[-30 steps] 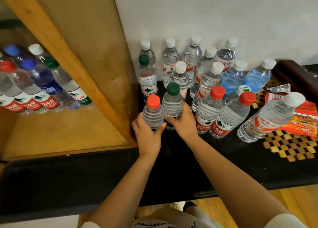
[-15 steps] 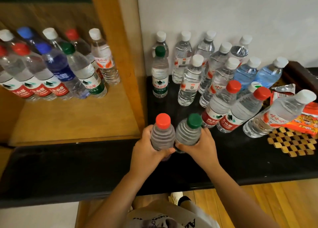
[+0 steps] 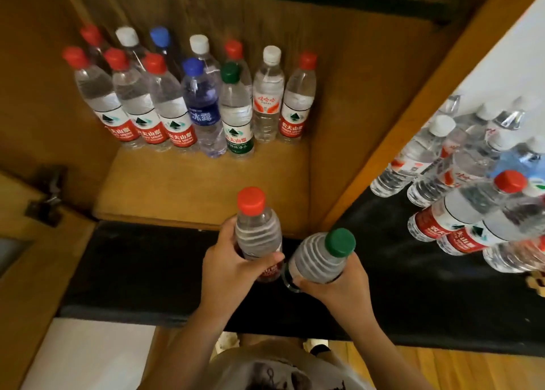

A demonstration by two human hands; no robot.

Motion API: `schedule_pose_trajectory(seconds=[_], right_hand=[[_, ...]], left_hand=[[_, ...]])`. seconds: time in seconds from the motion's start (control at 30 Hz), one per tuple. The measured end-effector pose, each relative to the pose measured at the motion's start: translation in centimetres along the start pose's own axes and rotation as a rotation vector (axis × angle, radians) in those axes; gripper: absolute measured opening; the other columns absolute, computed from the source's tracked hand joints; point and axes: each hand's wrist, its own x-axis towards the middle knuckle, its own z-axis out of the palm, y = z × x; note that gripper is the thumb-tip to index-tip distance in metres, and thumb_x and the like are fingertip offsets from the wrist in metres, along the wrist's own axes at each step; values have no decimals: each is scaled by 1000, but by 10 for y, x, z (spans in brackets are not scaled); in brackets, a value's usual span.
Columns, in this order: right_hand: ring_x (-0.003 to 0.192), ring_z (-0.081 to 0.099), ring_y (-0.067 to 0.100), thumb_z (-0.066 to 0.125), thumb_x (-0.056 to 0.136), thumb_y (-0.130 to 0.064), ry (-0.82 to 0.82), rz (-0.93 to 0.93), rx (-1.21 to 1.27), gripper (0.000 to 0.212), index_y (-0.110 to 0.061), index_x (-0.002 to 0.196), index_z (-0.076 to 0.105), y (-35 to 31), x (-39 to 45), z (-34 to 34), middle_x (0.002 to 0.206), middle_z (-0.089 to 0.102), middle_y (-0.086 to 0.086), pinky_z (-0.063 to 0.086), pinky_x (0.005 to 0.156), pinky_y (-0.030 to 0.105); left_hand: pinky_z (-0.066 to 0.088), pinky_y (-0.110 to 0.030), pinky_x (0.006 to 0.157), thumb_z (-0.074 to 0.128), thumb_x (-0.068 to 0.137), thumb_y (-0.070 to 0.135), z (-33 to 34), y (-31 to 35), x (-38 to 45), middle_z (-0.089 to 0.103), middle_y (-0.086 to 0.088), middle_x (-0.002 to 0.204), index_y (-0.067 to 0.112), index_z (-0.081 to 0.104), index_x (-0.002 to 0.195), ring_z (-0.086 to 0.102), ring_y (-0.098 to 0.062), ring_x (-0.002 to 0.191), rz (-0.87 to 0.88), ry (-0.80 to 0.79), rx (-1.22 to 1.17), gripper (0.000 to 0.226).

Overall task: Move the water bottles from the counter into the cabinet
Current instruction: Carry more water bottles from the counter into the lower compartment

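Two bottles in hand, one each. Left hand [image 3: 233, 267] wraps the red-capped bottle [image 3: 256, 230] around the mid-body, thumb across the front at the label. Right hand [image 3: 339, 283] grips the green-capped bottle [image 3: 321, 257] low on the body; it tilts right, cap outward. Both sit over the black counter [image 3: 132, 268] just in front of the open cabinet [image 3: 200, 183], whose back rows already hold about a dozen bottles [image 3: 236, 109]. More wait on the counter at right [image 3: 460, 212].

Handling, my read: full PET bottles, moderately heavy, thin ribbed walls that flex under squeeze. Ribs give decent grip; the label band is slicker. Best hold is mid-body at the ribbed waist, not the cap. Set down base-flat, or neighbours in the row could topple.
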Motion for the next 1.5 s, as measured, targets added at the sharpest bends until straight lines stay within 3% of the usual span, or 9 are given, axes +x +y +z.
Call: schedule_pose_trajectory(seconds=[0.17,0.3,0.4,0.6,0.8,1.0,1.2,1.33,1.5], right_hand=[[93,58,7,77,46,-49,24,-64,53,58,-62,91,43,-41,26,33,97,60,-10,49,78,27],[96,57,15,83,50,-36,125,-91,46,57,-59,88,47,-59,54,49,90,58,-22,47,82,32],[98,56,18,86,53,-27,179,-38,44,52,-46,84,50,-63,72,58,86,53,-24,49,85,39],[99,46,10,86,55,-31,219,53,-25,54,-22,100,57,-55,94,69,87,45,-28,38,85,28],[98,41,5,85,59,-28,255,103,58,57,-26,106,53,-51,107,72,91,45,-29,34,87,24],[104,41,4,83,62,-19,274,180,144,66,-19,119,51,-52,134,74,114,49,-7,35,93,24],[104,41,5,84,62,-20,264,212,194,69,-15,121,49,-58,165,74,113,46,-6,34,92,21],[117,50,18,84,62,-19,255,227,214,72,-11,123,48,-59,181,73,127,53,7,41,102,32],[117,54,22,84,61,-11,281,280,260,67,-13,119,51,-59,190,74,124,58,6,44,100,36]], left_hand=[[48,-17,79,79,43,58,-37,-4,47,66,27,99,40,49,116,61,8,96,-4,120,-38,81],[48,-22,80,86,47,43,-43,-9,85,63,25,98,41,48,112,62,-2,98,6,116,-44,76],[48,-21,79,85,45,48,-40,-10,103,63,24,96,41,47,114,63,-6,97,29,98,-28,79],[48,-22,83,82,41,52,-28,-11,117,63,20,102,42,44,113,62,-6,100,76,40,-49,82],[40,3,72,87,47,37,-12,-6,125,60,16,107,25,47,119,58,-3,97,84,108,-24,83],[43,-15,79,90,46,31,6,7,148,64,0,116,16,48,121,61,-13,104,30,211,1,87],[37,1,75,90,49,17,17,14,170,66,-3,113,13,49,122,57,-8,97,34,201,-41,84],[42,-13,84,88,55,15,25,17,181,65,-3,117,13,48,123,58,-9,103,5,221,-60,79],[48,-29,95,85,57,3,25,9,188,63,-6,120,12,47,122,59,-13,107,-43,196,-53,76]])
